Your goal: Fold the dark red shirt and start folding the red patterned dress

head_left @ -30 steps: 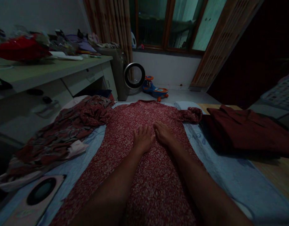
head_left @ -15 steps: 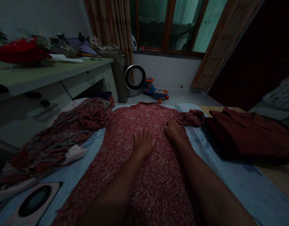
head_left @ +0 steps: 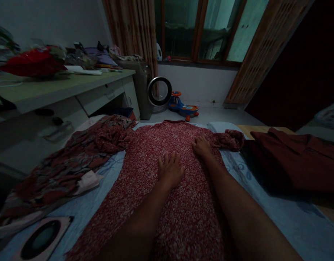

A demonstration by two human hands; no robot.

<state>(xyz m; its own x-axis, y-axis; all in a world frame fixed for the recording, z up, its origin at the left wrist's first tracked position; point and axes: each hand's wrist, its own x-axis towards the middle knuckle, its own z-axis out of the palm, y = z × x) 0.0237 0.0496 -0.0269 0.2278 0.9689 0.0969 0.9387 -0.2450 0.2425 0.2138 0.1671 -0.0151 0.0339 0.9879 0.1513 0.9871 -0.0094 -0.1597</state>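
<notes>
A red speckled garment (head_left: 156,152) lies spread flat on a pale blue sheet (head_left: 254,188). My left hand (head_left: 170,169) rests flat on its middle, fingers stretched out. My right hand (head_left: 201,146) lies flat farther up and to the right, near the bunched right sleeve (head_left: 230,139). Neither hand holds anything.
A crumpled patterned garment (head_left: 74,159) lies left of the red one. A dark maroon garment (head_left: 297,159) lies at the right. A round dark-centred object (head_left: 41,239) sits at the lower left. A cluttered desk (head_left: 60,85) stands left; a ring fan (head_left: 159,91) and toy car (head_left: 183,107) are on the floor beyond.
My right hand has slid away from the left, up and to the right toward the bunched sleeve. My left hand stays on the middle of the garment.
</notes>
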